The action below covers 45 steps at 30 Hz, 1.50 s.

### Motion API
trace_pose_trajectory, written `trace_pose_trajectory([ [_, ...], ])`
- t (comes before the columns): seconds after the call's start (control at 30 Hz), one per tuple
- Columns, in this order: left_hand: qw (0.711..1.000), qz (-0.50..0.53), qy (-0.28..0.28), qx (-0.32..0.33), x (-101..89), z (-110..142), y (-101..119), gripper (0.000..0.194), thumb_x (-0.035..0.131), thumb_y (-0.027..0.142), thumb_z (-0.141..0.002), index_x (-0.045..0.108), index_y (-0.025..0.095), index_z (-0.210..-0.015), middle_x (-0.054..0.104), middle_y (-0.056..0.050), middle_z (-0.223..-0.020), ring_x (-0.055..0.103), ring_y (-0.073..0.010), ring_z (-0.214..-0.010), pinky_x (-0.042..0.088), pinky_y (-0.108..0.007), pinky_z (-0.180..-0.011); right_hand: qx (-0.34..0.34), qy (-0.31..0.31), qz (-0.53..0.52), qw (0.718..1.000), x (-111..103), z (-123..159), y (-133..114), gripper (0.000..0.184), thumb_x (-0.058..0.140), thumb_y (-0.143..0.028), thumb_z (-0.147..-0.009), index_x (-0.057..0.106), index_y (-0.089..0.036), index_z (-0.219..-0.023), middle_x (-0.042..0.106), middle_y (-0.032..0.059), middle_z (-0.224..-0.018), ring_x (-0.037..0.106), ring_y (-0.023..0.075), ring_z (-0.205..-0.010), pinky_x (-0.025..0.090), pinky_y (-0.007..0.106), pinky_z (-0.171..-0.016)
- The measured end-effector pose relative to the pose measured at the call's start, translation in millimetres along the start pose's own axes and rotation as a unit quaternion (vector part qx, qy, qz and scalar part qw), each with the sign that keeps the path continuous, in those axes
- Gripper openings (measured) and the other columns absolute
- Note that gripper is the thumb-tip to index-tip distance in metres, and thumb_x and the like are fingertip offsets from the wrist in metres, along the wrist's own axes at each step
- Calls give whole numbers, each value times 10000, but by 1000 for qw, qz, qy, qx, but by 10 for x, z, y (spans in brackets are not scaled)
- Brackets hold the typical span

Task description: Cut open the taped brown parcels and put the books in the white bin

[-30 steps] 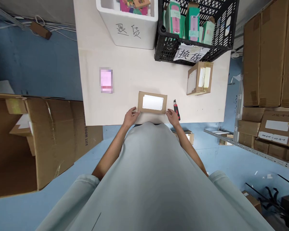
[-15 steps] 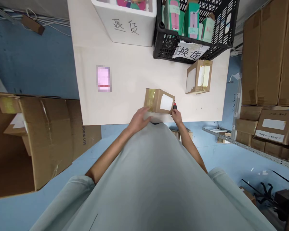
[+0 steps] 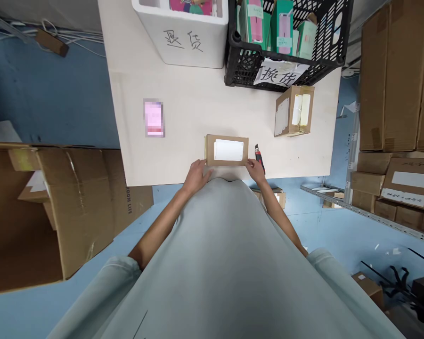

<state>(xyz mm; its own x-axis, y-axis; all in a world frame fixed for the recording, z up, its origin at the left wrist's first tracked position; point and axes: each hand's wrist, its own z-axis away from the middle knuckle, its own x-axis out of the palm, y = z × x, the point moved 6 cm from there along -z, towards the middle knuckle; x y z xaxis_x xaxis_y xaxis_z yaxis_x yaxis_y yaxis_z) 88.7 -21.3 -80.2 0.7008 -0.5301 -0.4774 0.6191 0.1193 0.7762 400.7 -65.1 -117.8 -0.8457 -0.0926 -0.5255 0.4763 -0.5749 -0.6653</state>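
Note:
A small cardboard box (image 3: 228, 161) with a white label on top lies at the table's front edge, its long side toward me. My left hand (image 3: 197, 175) grips its lower left corner, fingertips on the edge and thumb apart. The lower right corner is pinched by the fingers of my right hand (image 3: 256, 170). Just right of that hand, a red and black box cutter (image 3: 259, 159) rests on the tabletop, its lower end close to my knuckles. The undersides of both hands are hidden.
Another taped cardboard box (image 3: 294, 113) stands at the right, before a black crate (image 3: 245, 66) of green boxes. A white bin (image 3: 194, 44) is at the back. A blurred pink item (image 3: 154, 118) lies left. Beside the table, a large open carton (image 3: 88, 202) sits.
The box has turned so its label faces up and its long side lies square to me. My right hand has let go of the box cutter and now holds the box's corner.

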Motion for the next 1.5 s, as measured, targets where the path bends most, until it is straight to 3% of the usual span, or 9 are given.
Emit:
trace_pose_trajectory([
  [0.17,999,19,7,-35,-63,-36,-349,554,603,522,-1028,760,193,-1446,760,-184,-1424,619,-430,-1442,421,-601,-1333,34,7,49,998,26,202,-351,299,632,-307,-1049,785,-211,-1287,860,143,-1271,820,316,-1179,632,489,-1121],
  [0.33,973,119,82,-178,-224,-32,-666,411,652,532,-993,830,215,-1185,810,-147,-1396,692,-372,-1390,508,-525,-1272,-26,-29,76,996,67,543,-883,277,649,-388,-1096,817,-271,-1283,865,97,-1272,826,344,-1161,645,494,-1078],
  [0.57,951,154,108,-244,-485,-21,-963,481,723,556,-907,807,177,-1190,824,-174,-1356,740,-339,-1326,570,-515,-1208,-124,-151,92,976,463,899,-1549,453,656,-550,-1127,800,-310,-1483,876,83,-1260,793,377,-1300,560,510,-1205],
  [0.7,947,164,109,-255,-478,-21,-995,471,698,494,-900,787,167,-1227,818,-179,-1349,738,-327,-1337,569,-514,-1212,-141,-175,111,968,595,960,-1711,474,609,-514,-1148,783,-289,-1526,880,100,-1242,802,387,-1268,587,523,-1160],
  [0.9,944,183,100,-255,-398,13,-928,454,665,425,-937,731,162,-1301,810,-177,-1359,756,-301,-1312,576,-481,-1207,-115,-129,52,984,318,805,-1429,382,685,-536,-1101,861,-330,-1371,883,53,-1254,821,362,-1232,611,525,-1165],
  [1.1,953,197,56,-225,-176,-63,-655,392,786,396,-906,725,192,-1235,795,-166,-1403,743,-318,-1340,565,-475,-1217,-14,-48,40,998,-85,362,-695,220,765,-421,-1033,899,-263,-1109,893,102,-1194,834,369,-1206,642,526,-1136],
  [1.27,965,154,35,-209,13,-179,-381,380,813,430,-909,704,212,-1200,782,-156,-1414,746,-321,-1316,577,-479,-1175,46,-15,-31,998,-50,144,-206,228,833,-351,-933,869,-210,-1108,879,134,-1280,838,344,-1228,635,548,-1178],
  [1.37,969,132,26,-205,-25,-181,-290,395,814,442,-911,715,207,-1213,794,-149,-1404,761,-308,-1289,586,-459,-1157,36,-16,-56,998,12,162,-98,334,841,-398,-918,849,-201,-1187,868,132,-1319,838,332,-1241,642,538,-1178],
  [1.5,975,148,48,-161,-233,-195,-162,482,843,457,-895,754,187,-1284,802,-157,-1423,761,-316,-1321,600,-451,-1161,-2,15,-105,994,-55,150,-130,445,862,-518,-895,846,-207,-1213,874,139,-1285,816,369,-1292,650,575,-1168],
])
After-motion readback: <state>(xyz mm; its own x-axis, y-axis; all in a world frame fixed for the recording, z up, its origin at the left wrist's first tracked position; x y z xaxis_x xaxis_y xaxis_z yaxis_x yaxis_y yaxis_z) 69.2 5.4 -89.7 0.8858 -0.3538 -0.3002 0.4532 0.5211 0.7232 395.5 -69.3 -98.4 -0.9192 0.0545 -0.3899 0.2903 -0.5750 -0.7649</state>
